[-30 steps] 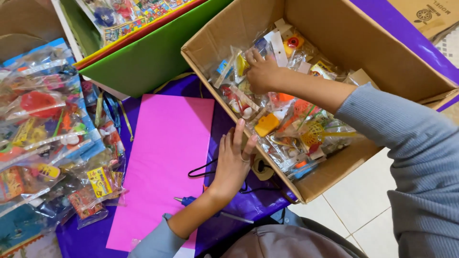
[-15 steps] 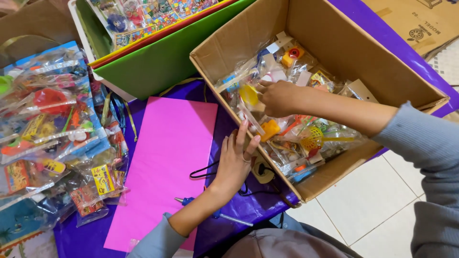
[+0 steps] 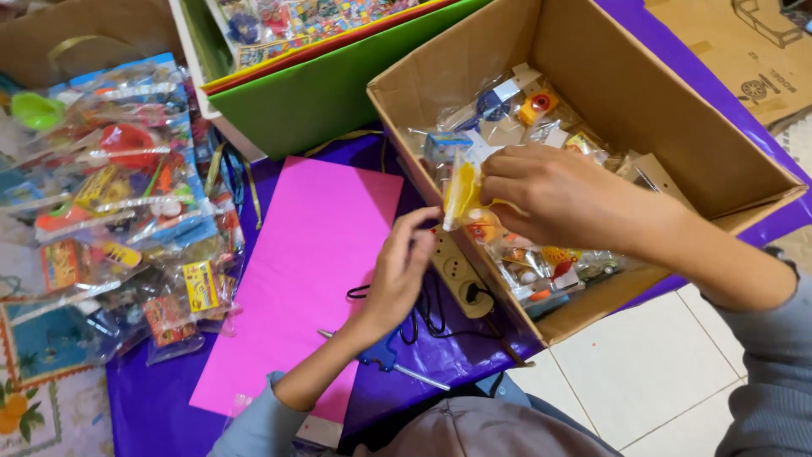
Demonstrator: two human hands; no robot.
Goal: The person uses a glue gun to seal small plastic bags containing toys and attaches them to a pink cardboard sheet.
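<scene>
Since the earlier frame your right hand (image 3: 550, 199) has lifted a yellow toy packet (image 3: 461, 196) from the cardboard box (image 3: 677, 110), pinched in its grip at centre frame, while your open left hand (image 3: 397, 275) reaches toward it.

Single head view, worn on head, aimed steeply down and forward over own arms. Close range: hands fill centre. Cardboard box (image 3: 677, 127) seen from above at upper right, pink sheet (image 3: 313, 254) at centre left, tiled floor (image 3: 643, 372) at lower right. No second view, nothing shared.
</scene>
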